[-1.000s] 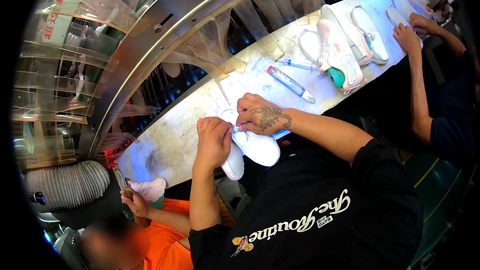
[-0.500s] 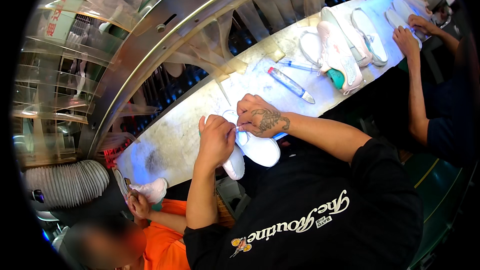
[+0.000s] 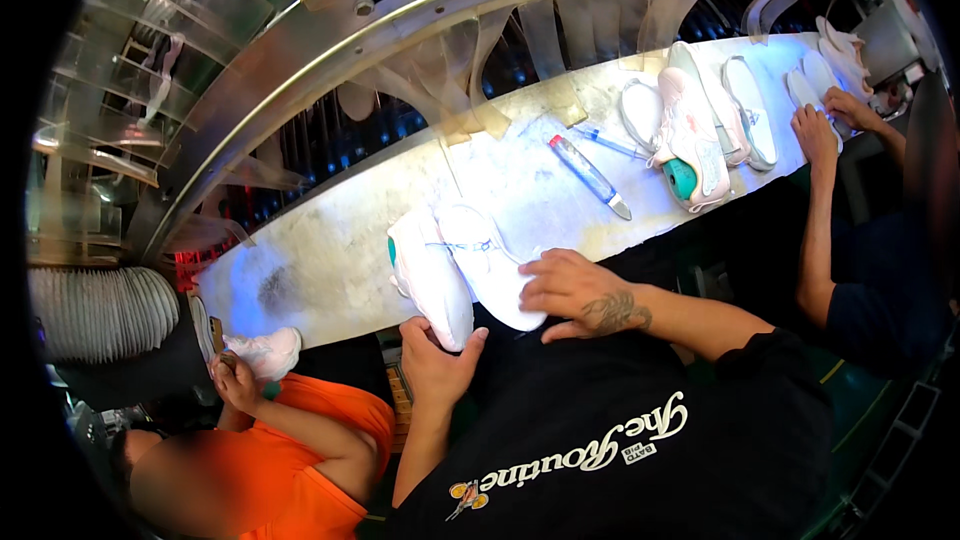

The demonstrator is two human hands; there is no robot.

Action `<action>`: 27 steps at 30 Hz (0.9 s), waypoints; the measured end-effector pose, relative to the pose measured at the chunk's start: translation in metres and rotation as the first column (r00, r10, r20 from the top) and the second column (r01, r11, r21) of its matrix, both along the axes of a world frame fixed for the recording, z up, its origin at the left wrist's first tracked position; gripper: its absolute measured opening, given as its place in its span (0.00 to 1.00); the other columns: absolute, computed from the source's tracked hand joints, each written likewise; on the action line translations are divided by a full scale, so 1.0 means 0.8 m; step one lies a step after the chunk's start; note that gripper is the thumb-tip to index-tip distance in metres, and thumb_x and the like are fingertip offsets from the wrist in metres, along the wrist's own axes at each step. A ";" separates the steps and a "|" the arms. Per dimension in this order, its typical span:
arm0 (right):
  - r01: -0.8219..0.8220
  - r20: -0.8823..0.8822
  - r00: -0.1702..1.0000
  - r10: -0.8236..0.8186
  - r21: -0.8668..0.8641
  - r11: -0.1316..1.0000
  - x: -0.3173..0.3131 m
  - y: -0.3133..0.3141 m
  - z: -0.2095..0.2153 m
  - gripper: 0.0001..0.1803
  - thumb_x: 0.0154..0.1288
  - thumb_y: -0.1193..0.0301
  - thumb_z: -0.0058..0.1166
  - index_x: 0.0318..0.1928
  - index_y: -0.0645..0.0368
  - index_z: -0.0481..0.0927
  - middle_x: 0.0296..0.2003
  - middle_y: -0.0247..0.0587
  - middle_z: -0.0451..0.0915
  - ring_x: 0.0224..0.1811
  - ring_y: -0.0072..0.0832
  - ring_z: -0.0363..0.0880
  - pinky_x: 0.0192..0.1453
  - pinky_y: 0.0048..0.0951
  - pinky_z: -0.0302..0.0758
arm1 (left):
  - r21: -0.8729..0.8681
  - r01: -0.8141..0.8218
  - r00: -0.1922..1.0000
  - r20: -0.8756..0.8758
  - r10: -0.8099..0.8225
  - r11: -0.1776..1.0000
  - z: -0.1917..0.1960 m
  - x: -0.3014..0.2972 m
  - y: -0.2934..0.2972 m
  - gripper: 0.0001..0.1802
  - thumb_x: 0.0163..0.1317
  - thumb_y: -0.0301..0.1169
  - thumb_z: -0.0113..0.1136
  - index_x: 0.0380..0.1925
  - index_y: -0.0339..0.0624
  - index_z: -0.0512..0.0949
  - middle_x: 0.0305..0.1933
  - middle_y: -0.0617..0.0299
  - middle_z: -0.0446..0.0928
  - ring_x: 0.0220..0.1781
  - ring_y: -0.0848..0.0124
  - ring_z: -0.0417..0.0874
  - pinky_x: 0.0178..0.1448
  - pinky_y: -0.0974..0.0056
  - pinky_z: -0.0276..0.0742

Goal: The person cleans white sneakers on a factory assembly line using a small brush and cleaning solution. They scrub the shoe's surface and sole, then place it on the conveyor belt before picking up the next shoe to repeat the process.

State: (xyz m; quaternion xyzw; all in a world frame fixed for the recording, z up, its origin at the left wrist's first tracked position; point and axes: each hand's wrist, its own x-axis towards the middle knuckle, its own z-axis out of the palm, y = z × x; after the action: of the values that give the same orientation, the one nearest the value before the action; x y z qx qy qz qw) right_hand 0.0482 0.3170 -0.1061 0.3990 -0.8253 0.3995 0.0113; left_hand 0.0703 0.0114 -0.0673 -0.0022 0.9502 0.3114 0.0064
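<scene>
Two white shoes lie side by side at the front edge of the bench, toes toward me. At the toe of the left white shoe (image 3: 432, 275), my left hand (image 3: 437, 355) is closed, thumb on one side and fingers on the other. Green shows inside this shoe's heel. The right white shoe (image 3: 492, 275) is washed out by light, and a thin bluish line, perhaps lace, crosses its upper part. My right hand (image 3: 572, 290) lies against that shoe's right side near the toe, fingers spread and slightly bent, thumb apart.
The long pale bench (image 3: 330, 260) runs under hanging clear strips (image 3: 545, 35). A red-ended blue tube (image 3: 590, 175) and a blue pen (image 3: 612, 143) lie beyond my right hand. Several shoes and soles (image 3: 692, 130) stand farther right. Co-workers in orange (image 3: 320, 450) and dark blue (image 3: 865, 250) flank me.
Both hands have come apart from their pinch at the shoes' upper part and moved nearer me, left hand to one toe, right hand to the other shoe's side. The shoes now rest on the bench.
</scene>
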 end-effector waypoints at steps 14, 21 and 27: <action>0.233 -0.020 0.965 -0.262 -0.400 0.887 0.029 -0.077 0.132 0.10 0.73 0.70 0.70 0.50 0.58 0.86 0.36 0.40 0.77 0.32 0.39 0.79 0.34 0.39 0.77 | 0.635 0.285 0.954 -0.113 -0.279 0.718 0.099 -0.018 0.032 0.25 0.68 0.12 0.68 0.65 0.29 0.78 0.72 0.43 0.81 0.40 0.66 0.93 0.39 0.66 0.90; 0.405 0.078 0.895 -0.440 -0.557 0.725 0.041 -0.070 0.104 0.06 0.78 0.80 0.60 0.40 0.67 0.77 0.34 0.47 0.78 0.29 0.37 0.77 0.31 0.36 0.74 | 0.963 0.196 0.956 -0.146 -0.255 0.185 0.079 0.020 0.082 0.22 0.78 0.23 0.64 0.65 0.29 0.66 0.84 0.32 0.61 0.72 0.55 0.83 0.73 0.56 0.84; 0.466 0.108 0.858 -0.502 -0.576 0.672 0.052 -0.069 0.108 0.06 0.76 0.79 0.65 0.41 0.65 0.79 0.33 0.46 0.79 0.29 0.34 0.78 0.32 0.33 0.75 | 0.777 0.414 0.879 -0.206 -0.430 0.474 0.066 0.025 0.068 0.16 0.79 0.29 0.66 0.52 0.34 0.68 0.85 0.31 0.60 0.74 0.57 0.79 0.69 0.58 0.82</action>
State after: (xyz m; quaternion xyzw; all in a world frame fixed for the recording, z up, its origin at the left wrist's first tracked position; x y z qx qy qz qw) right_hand 0.0900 0.2619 -0.0199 0.1545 -0.7372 0.6031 0.2627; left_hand 0.0902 0.0662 -0.0149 0.2318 0.6760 0.6935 0.0914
